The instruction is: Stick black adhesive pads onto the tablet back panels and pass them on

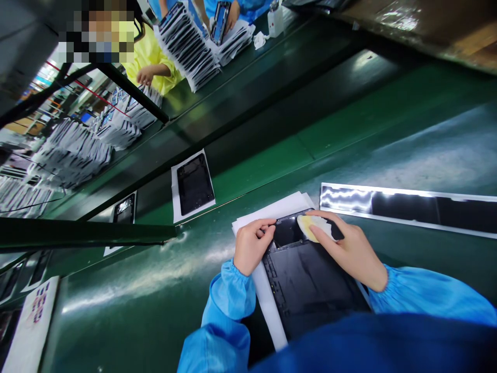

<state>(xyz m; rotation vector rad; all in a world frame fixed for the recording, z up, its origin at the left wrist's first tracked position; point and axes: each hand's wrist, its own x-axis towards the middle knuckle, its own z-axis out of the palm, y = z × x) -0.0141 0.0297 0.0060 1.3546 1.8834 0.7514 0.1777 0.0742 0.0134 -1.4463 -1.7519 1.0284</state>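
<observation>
A black tablet housing (316,280) lies on white paper sheets (267,311) in front of me, its lower end hidden by my blue clothing. My left hand (254,246) is closed at its upper left corner, the thumb and curled fingers pinching the edge. In my right hand (349,248) is a wiping cloth (309,227), white with a yellowish patch. The thumb and fingers press it against the upper right part of the housing, beside a shiny dark rectangular area. Blue sleeves cover both forearms.
A long white-edged dark panel (407,207) lies to the right. On the green conveyor (248,181) beyond, another tablet housing (195,184) rests on paper. A dark metal bar (89,233) juts in from the left. Across the line, people handle stacked, paper-separated parts (188,49).
</observation>
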